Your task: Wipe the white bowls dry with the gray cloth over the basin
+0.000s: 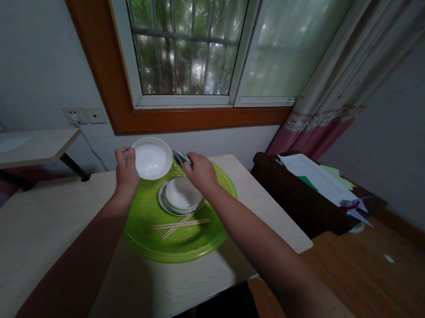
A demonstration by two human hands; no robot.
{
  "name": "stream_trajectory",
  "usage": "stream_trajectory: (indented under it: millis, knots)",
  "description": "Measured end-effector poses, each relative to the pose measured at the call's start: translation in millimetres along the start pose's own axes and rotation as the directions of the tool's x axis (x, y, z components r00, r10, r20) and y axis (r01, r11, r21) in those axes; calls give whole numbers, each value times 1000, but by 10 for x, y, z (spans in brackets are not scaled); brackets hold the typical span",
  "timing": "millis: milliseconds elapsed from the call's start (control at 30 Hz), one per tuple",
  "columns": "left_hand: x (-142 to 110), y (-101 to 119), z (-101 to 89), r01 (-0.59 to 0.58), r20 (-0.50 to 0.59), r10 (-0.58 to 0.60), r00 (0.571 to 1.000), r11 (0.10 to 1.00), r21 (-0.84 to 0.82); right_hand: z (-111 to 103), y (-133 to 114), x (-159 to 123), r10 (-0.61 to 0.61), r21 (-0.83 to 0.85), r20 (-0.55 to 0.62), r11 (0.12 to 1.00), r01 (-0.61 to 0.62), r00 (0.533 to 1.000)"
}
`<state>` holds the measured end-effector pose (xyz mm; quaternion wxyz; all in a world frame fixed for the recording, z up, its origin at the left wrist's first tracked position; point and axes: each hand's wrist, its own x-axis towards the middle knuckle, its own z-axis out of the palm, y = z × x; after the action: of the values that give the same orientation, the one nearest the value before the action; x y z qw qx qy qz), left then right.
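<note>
My left hand [126, 170] grips the rim of a white bowl [153, 159], which is tilted so its inside faces me, above the far left part of a green plastic basin [185, 254]. In my right hand [200, 171], just right of the bowl, is a small dark grey cloth-like thing [181, 157]; its exact kind is unclear. The cloth-like thing is apart from the bowl. Stacked in the basin are white dishes [184, 193], partly covered by my right hand. Nearer to me in the basin, pale chopsticks [182, 224] lie crossed.
The basin stands on a light wooden table [106, 275] by the window [190, 43]. A raised shelf [21, 151] is at the left, below a wall socket [83, 115] with a cable. Right of the table, papers [315, 172] lie on dark furniture [299, 202].
</note>
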<state>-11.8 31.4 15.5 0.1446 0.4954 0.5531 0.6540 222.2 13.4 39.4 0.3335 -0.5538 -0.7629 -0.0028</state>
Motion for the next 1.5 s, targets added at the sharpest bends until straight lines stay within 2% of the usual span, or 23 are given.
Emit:
stream_trajectory:
  millis: [100,200,333,467,600,700,833,933,1067,1267,1367,1500]
  knots:
    - [-9,-27,2,-33,55,33,998,999,-7,49,78,40,133,151,-46,981,-124,990]
    - [-25,-34,13,-63,101,66,993,998,-31,117,117,68,185,317,-48,935,-161,981]
    - [-56,-8,26,-102,158,109,981,994,-50,188,107,68,81,516,-18,854,-60,997]
    - [-97,34,19,-141,170,151,974,988,-68,206,57,34,-27,609,16,793,11,1000]
    - [-132,68,7,-171,190,189,963,979,-108,230,41,3,-73,659,146,751,-42,987]
    - [-147,77,2,-177,224,203,953,976,-130,268,67,-12,-58,701,243,701,-134,968]
    - [-158,93,-1,-151,252,179,951,980,-126,289,96,-26,-53,738,311,643,-206,949]
    - [-165,132,-2,-161,281,178,943,983,-83,261,87,-28,-56,728,292,661,-184,955]
    - [-163,200,2,-214,323,199,925,977,14,221,62,-19,-79,662,165,748,-51,983]
    - [-122,196,22,-277,378,228,897,957,82,250,67,-9,-40,492,123,870,-26,992]
    - [-94,161,29,-319,375,262,889,943,97,268,83,1,-45,430,71,903,10,996]
    - [-81,135,32,-329,301,287,909,939,99,249,98,5,-50,349,8,936,44,999]
